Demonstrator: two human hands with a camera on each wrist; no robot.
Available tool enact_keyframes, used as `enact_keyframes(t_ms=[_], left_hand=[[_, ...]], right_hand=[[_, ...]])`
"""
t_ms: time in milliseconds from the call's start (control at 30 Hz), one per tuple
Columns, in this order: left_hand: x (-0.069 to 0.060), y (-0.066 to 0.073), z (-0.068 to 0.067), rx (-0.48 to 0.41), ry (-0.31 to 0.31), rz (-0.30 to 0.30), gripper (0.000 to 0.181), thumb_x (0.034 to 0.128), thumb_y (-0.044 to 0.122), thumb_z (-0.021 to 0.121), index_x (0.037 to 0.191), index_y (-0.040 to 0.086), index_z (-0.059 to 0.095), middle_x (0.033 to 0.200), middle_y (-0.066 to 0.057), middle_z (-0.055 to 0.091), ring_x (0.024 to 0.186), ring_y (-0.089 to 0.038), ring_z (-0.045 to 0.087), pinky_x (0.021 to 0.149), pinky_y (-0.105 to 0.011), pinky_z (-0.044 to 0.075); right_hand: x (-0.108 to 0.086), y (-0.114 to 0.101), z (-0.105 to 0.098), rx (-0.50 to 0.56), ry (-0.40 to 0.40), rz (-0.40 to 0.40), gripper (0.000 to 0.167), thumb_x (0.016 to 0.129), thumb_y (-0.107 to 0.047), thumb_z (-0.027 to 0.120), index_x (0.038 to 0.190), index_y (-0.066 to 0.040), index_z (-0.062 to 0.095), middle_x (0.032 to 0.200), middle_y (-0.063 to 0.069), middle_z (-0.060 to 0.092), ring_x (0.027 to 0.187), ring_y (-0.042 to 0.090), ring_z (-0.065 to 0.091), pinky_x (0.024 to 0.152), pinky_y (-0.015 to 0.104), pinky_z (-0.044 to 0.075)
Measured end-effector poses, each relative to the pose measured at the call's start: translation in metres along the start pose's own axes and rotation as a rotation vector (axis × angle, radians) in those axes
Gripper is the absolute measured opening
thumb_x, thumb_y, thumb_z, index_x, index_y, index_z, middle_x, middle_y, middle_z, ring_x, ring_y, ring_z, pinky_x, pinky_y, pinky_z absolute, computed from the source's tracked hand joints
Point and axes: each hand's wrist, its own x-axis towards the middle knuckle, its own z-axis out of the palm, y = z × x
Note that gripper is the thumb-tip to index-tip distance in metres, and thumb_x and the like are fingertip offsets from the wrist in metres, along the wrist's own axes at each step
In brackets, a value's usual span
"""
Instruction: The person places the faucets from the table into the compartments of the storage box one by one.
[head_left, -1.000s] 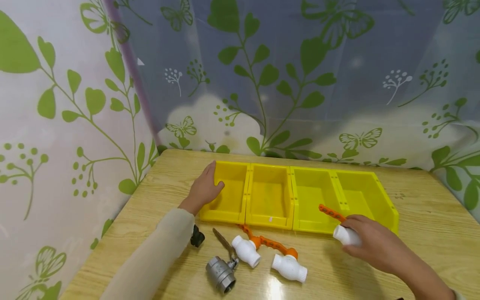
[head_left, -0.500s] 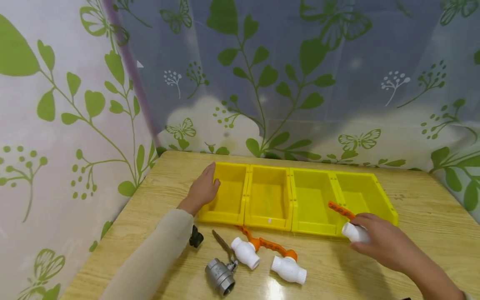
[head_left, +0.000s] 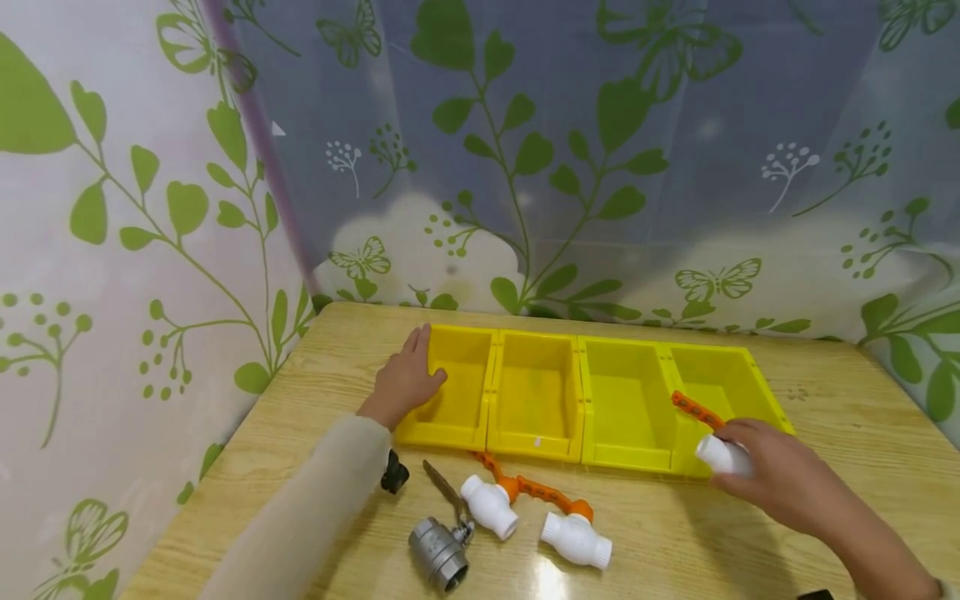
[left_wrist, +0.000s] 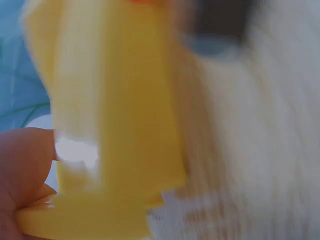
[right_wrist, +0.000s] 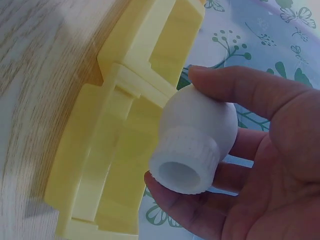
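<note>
My right hand grips a white plastic ball valve with an orange lever, held above the front of the rightmost yellow bin. In the right wrist view, thumb and fingers wrap the white valve body, its open threaded end towards the camera. At the other end of the row, my left hand holds the side wall of the leftmost yellow bin, thumb on the inner side. The left wrist view is blurred, with part of the hand against a yellow wall.
Two more white ball valves with orange levers lie before the bins. A metal ball valve with a long lever is left of them. Beside the left sleeve shows a small black object. Patterned cloth hangs behind the table.
My right hand has moved rightwards with the white ball valve, from before the third bin to the rightmost one. The left hand stays on the leftmost bin.
</note>
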Motion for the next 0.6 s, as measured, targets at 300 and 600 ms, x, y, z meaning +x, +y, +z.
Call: enact_keyframes(t_ms=[300, 600], left_hand=[[-0.002, 0.0, 0.002, -0.013, 0.051, 0.039, 0.077, 0.0992, 0.026, 0.052, 0.156, 0.004, 0.006, 0.162, -0.013, 0.011, 0.056, -0.025, 0.048, 0.054, -0.035, 0.04], [-0.002, -0.002, 0.003, -0.05, 0.047, 0.031, 0.078, 0.0983, 0.026, 0.054, 0.157, 0.007, 0.006, 0.162, -0.011, 0.014, 0.045, -0.018, 0.033, 0.046, -0.03, 0.033]], right_hand=[[0.005, 0.006, 0.001, 0.017, 0.001, -0.004, 0.046, 0.076, -0.02, 0.081, 0.109, 0.007, 0.064, 0.109, 0.025, 0.063, 0.086, 0.03, 0.06, 0.063, 0.04, 0.048], [0.009, 0.012, 0.002, 0.026, -0.029, 0.044, 0.051, 0.078, -0.023, 0.079, 0.113, 0.01, 0.062, 0.111, 0.029, 0.061, 0.085, 0.03, 0.059, 0.063, 0.041, 0.048]])
